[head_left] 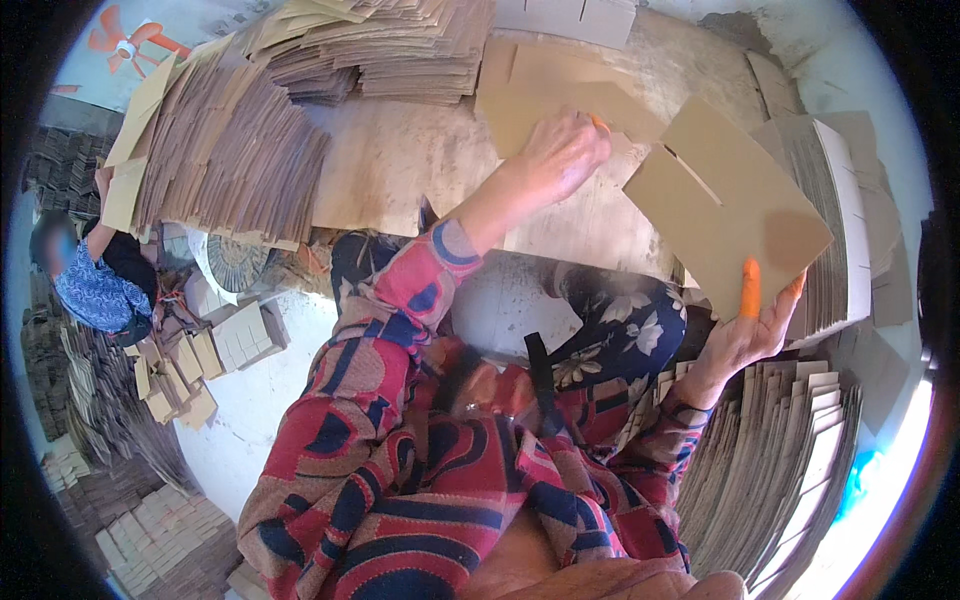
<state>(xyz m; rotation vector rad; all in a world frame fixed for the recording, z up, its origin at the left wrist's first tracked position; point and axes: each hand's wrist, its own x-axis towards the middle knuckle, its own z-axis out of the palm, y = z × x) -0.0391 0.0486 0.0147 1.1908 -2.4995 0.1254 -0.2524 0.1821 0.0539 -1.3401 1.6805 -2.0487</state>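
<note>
My right hand grips a flat tan cardboard piece with a slit in it by its lower edge. The orange-covered thumb lies on its face, and another orange fingertip shows at the edge. That piece is tilted up over the right side of the wooden board. My left hand is closed, fingers curled, at the near edge of another cardboard piece on the board. One of its fingertips is also orange. Whatever the left fingers pinch is hidden.
On the wooden board stand leaning cardboard stacks at left and flat ones behind. More stacks stand at right, with slotted cardboard below. Another person handles cardboard at far left. An orange fan is at upper left.
</note>
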